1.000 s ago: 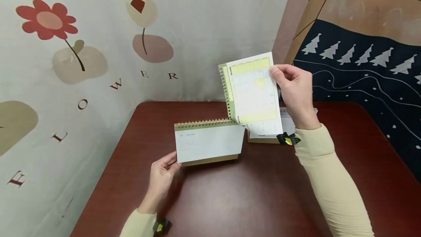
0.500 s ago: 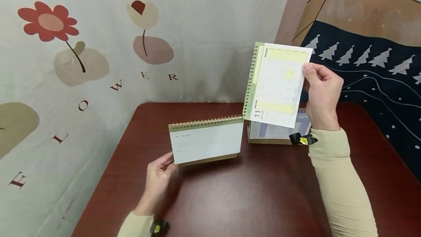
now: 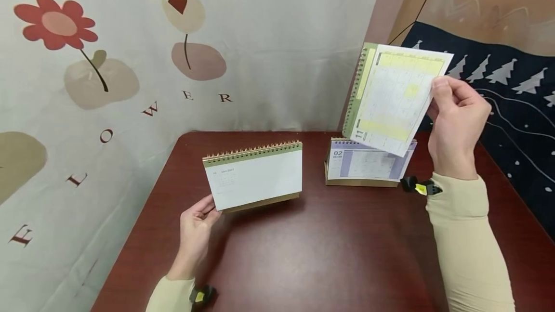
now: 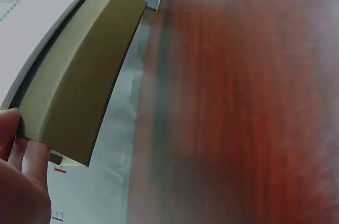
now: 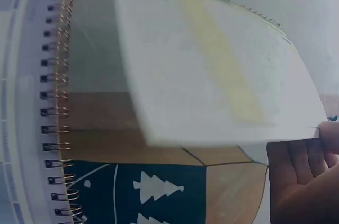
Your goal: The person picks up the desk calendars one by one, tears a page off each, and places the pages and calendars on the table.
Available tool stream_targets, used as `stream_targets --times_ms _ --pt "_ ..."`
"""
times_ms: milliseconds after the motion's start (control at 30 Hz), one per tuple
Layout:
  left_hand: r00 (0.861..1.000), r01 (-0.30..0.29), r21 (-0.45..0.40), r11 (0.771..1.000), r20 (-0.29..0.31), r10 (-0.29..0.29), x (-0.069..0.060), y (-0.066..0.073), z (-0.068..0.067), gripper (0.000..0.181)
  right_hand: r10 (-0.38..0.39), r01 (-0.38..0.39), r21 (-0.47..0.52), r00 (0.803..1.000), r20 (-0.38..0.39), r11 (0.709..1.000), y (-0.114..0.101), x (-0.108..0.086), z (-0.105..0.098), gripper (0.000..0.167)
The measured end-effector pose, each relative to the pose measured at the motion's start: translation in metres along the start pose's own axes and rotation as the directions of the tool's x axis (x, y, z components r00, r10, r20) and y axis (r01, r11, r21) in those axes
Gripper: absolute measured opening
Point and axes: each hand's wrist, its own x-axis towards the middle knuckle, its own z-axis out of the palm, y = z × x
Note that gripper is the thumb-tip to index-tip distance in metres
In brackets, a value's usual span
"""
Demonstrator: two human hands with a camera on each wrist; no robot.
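My left hand (image 3: 195, 235) grips the lower left corner of a desk calendar (image 3: 256, 177), a white page with a green strip under its gold spiral. In the left wrist view, fingers (image 4: 36, 160) curl under its brown card base (image 4: 79, 75). My right hand (image 3: 459, 126) pinches the right edge of a calendar page (image 3: 394, 100), with a green punched-hole edge, yellow bands and an "11". The page is held up, tilted, apart from the spiral. In the right wrist view, the page (image 5: 201, 70) looks blurred, thumb on its corner.
A purple-and-white desk calendar (image 3: 364, 162) showing "02" stands on the brown table (image 3: 325, 254) behind, partly covered by the raised page. A pale curtain (image 3: 277, 61) with flower prints hangs at the back. A dark cloth with tree prints (image 3: 516, 114) hangs at the right.
My right hand has moved the page up and to the right, away from the calendar. My left hand has shifted slightly left with the calendar. More of the purple calendar shows.
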Motion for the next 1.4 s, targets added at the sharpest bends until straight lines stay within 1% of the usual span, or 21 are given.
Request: stream_targets --times_ms 67,167,267,367,467,500,533,667,733,767,900,1067,1233,1333,1400 --pt "1.000 0.014 -0.005 1.000 -0.011 -0.014 0.002 0.001 0.001 0.043 -0.019 0.020 -0.034 1.000 0.023 0.999 0.002 -0.009 0.001 0.028" --pt "0.998 0.035 -0.015 0.999 -0.044 -0.035 0.003 0.003 0.002 0.044 -0.027 0.032 -0.085 0.998 0.063 0.996 0.005 -0.023 0.001 0.027" --pt "0.998 0.037 -0.031 0.999 -0.056 -0.038 0.005 0.004 0.002 0.044 -0.031 0.045 -0.137 0.994 0.106 0.990 0.005 -0.034 0.000 0.026" --pt "0.998 0.032 -0.049 0.998 -0.053 -0.035 0.008 0.004 0.003 0.044 -0.043 0.071 -0.173 0.986 0.161 0.982 0.005 -0.044 -0.001 0.025" --pt "0.997 0.038 -0.074 0.997 -0.067 -0.043 0.011 0.004 0.004 0.043 -0.052 0.104 -0.241 0.975 0.215 0.965 0.006 -0.054 -0.001 0.021" --pt "0.996 0.040 -0.081 0.996 -0.074 -0.046 0.012 0.004 0.004 0.043 -0.052 0.116 -0.275 0.971 0.231 0.954 0.006 -0.057 -0.001 0.020" --pt "0.995 0.042 -0.087 0.995 -0.081 -0.049 0.013 0.005 0.004 0.043 -0.052 0.132 -0.321 0.968 0.245 0.938 0.006 -0.060 -0.002 0.020" --pt "0.994 0.042 -0.101 0.994 -0.092 -0.051 0.017 0.006 0.006 0.043 -0.049 0.192 -0.502 0.957 0.285 0.843 0.005 -0.070 -0.004 0.020" --pt "0.995 0.042 -0.107 0.993 -0.090 -0.051 0.018 0.007 0.007 0.043 -0.042 0.213 -0.565 0.953 0.300 0.797 0.005 -0.075 -0.006 0.022" --pt "0.995 0.042 -0.111 0.993 -0.089 -0.052 0.019 0.007 0.007 0.043 -0.037 0.220 -0.585 0.951 0.308 0.781 0.005 -0.078 -0.007 0.023" --pt "0.994 0.050 -0.130 0.990 -0.085 -0.062 0.023 0.007 0.009 0.043 -0.023 0.234 -0.611 0.943 0.333 0.756 0.005 -0.087 -0.009 0.022" --pt "0.993 0.060 -0.140 0.988 -0.095 -0.074 0.027 0.007 0.010 0.044 -0.011 0.256 -0.608 0.927 0.376 0.751 0.007 -0.098 -0.012 0.018" --pt "0.993 0.050 -0.145 0.988 -0.102 -0.065 0.030 0.007 0.010 0.046 0.013 0.267 -0.610 0.910 0.414 0.746 0.012 -0.109 -0.015 0.014" --pt "0.993 0.053 -0.156 0.986 -0.097 -0.069 0.032 0.007 0.011 0.046 0.039 0.253 -0.585 0.898 0.439 0.771 0.016 -0.115 -0.017 0.014" --pt "0.993 0.060 -0.166 0.984 -0.095 -0.076 0.032 0.006 0.012 0.046 0.053 0.248 -0.572 0.888 0.457 0.782 0.019 -0.120 -0.019 0.015"
